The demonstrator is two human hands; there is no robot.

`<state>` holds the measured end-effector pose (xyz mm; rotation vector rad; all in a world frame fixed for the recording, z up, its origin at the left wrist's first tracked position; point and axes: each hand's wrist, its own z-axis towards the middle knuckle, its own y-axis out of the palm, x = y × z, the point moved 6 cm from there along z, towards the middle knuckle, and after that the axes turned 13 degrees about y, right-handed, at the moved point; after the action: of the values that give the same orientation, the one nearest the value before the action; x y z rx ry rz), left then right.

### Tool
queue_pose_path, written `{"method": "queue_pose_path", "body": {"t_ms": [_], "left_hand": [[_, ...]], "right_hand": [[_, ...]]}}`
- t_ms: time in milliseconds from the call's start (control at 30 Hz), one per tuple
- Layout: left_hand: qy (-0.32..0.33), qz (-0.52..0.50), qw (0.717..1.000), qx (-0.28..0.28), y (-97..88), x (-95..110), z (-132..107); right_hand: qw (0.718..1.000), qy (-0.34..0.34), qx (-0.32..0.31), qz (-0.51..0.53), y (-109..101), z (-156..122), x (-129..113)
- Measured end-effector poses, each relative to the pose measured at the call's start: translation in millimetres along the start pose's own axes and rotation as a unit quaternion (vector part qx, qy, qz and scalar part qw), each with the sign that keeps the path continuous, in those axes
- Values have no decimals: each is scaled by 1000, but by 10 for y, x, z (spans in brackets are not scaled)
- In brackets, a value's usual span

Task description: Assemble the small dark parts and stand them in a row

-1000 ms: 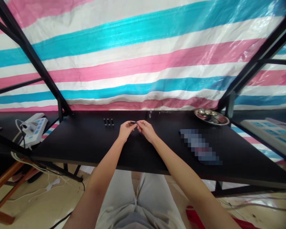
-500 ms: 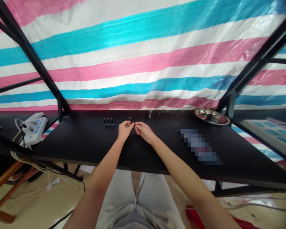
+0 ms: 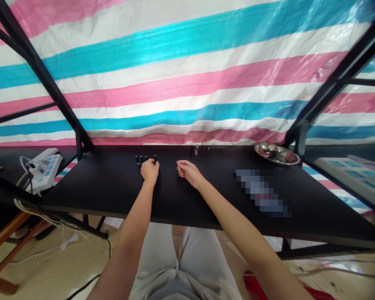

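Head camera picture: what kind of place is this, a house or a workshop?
Probably a makeshift work stall: a striped tarp serves as the wall, a black table sits inside a metal frame, and small black parts are lined up by the left hand.

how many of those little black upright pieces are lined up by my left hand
4 small black pieces show in a row on the black table, just beyond the left hand, the rightmost at its fingertips. Others may be hidden.
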<state>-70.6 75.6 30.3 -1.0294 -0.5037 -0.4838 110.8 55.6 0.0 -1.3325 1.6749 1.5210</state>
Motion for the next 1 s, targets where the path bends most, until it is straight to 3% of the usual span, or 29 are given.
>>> {"method": "queue_pose_path", "body": {"t_ms": [200,1000], "left_hand": [[-43,118,989,-75,14,-146,53],[-55,129,986,-92,-17,-165,54]], "right_hand": [[1000,1,2,-10,-7,-6,0],[999,-25,32,-20,-103,11,-53]]}}
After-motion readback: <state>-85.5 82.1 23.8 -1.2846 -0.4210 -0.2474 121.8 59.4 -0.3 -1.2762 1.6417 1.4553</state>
